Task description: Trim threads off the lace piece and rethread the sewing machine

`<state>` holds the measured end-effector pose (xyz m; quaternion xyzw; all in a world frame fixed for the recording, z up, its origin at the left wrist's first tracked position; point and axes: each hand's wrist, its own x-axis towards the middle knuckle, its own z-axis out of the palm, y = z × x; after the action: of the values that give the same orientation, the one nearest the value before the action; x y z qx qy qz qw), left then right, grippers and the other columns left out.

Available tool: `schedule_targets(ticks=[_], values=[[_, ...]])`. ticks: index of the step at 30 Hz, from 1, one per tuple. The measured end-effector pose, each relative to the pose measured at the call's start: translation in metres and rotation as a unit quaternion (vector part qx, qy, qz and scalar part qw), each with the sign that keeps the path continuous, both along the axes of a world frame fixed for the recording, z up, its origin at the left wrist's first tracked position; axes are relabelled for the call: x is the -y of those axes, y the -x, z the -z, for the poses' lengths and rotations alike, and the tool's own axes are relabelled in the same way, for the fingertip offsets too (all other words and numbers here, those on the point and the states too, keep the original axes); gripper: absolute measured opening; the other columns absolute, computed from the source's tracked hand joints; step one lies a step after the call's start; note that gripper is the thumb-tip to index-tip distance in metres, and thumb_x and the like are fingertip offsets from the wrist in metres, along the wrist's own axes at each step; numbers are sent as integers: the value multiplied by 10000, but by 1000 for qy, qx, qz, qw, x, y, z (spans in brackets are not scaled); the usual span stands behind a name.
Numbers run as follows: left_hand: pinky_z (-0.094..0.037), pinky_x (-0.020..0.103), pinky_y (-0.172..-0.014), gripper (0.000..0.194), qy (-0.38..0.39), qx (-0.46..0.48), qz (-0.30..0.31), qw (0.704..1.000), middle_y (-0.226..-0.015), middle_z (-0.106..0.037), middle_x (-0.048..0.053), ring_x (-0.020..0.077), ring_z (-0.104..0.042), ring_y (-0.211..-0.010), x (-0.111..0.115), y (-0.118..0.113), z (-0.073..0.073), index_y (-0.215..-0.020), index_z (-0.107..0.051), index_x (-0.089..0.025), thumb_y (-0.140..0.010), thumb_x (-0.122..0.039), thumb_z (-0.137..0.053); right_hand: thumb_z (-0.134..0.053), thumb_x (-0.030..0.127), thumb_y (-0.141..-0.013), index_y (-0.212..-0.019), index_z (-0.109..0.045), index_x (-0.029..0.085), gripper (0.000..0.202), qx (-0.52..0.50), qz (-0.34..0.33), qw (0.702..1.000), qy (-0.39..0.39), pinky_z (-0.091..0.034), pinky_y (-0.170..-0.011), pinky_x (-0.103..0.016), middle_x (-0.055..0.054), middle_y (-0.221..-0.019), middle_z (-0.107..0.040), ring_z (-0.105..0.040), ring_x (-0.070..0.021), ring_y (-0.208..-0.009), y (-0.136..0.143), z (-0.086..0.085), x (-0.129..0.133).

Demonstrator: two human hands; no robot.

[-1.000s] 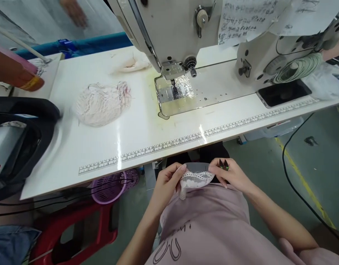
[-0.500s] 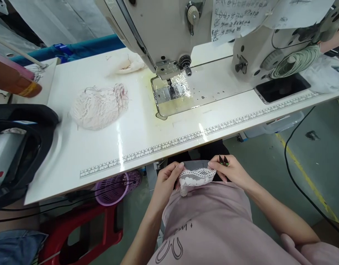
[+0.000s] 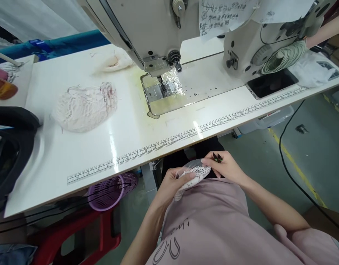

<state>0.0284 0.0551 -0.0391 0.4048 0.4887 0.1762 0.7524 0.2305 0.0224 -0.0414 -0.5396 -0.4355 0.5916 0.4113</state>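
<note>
A small piece of white lace with sheer fabric [image 3: 196, 174] is stretched between my hands, just above my lap and below the table's front edge. My left hand [image 3: 173, 184] pinches its left part, thumb lying over the lace. With thumb and fingers closed, my right hand [image 3: 223, 165] grips the upper right corner of the lace. Small dark-tipped thread snips [image 3: 217, 158] are also tucked in my right hand, tips pointing up. The sewing machine's needle area [image 3: 163, 87] is beyond my hands, on the white table [image 3: 169, 127].
A crumpled pale lace piece [image 3: 85, 106] lies on the table's left part. A phone [image 3: 271, 84] and green coiled tape [image 3: 284, 57] are at the right. A printed ruler runs along the front edge. Below are a purple basket [image 3: 105, 193] and a red stool [image 3: 108, 228].
The view has shifted, so the table appears further left. My left thumb has moved inward over the lace, which is now more tilted and bunched. My right hand still grips its corner.
</note>
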Motion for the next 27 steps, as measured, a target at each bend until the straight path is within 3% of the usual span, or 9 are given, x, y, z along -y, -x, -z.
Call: schedule_targets(ticks=[8, 15, 18, 22, 27], values=[[-367, 199, -554, 319, 15, 0, -55, 998, -656, -586, -2, 98, -496, -590, 3, 6, 3, -703, -636, -142, -699, -425, -781, -674, 449, -794, -749, -677, 168, 284, 34, 23, 999, -3, -292, -375, -206, 64, -470, -478, -372, -47, -358, 0, -4, -3], [-365, 210, -547, 312, 22, -2, -49, 999, -665, -619, 27, 109, -499, -583, 3, 5, -2, -745, -700, -124, -673, -411, -798, -677, 461, -790, -759, -698, 175, 289, 59, 28, 998, -12, -285, -396, -220, 34, -542, -545, -372, -57, -419, 2, -5, -4], [-329, 201, -519, 313, 13, -12, -51, 999, -617, -595, 12, 91, -466, -539, 5, 3, -4, -726, -702, -126, -687, -427, -780, -658, 375, -831, -864, -716, 203, 185, 95, 48, 992, -73, -352, -457, -234, -11, -761, -652, -410, -64, -487, 3, -2, -2], [-269, 189, -491, 311, -19, -26, -53, 998, -551, -522, -21, 68, -393, -506, 7, 0, -4, -745, -728, -142, -693, -445, -768, -642, 262, -854, -915, -720, 244, 100, 135, 89, 963, -217, -399, -511, -258, -36, -959, -639, -420, -63, -533, 10, -3, 5], [-293, 194, -510, 261, -60, -14, -31, 998, -580, -543, -14, 77, -412, -544, 9, -4, -7, -795, -759, -163, -745, -418, -735, -627, 215, -864, -978, -712, 253, 147, 144, 10, 951, -272, -425, -506, -236, -36, -944, -603, -515, -89, -652, 18, -1, 8]])
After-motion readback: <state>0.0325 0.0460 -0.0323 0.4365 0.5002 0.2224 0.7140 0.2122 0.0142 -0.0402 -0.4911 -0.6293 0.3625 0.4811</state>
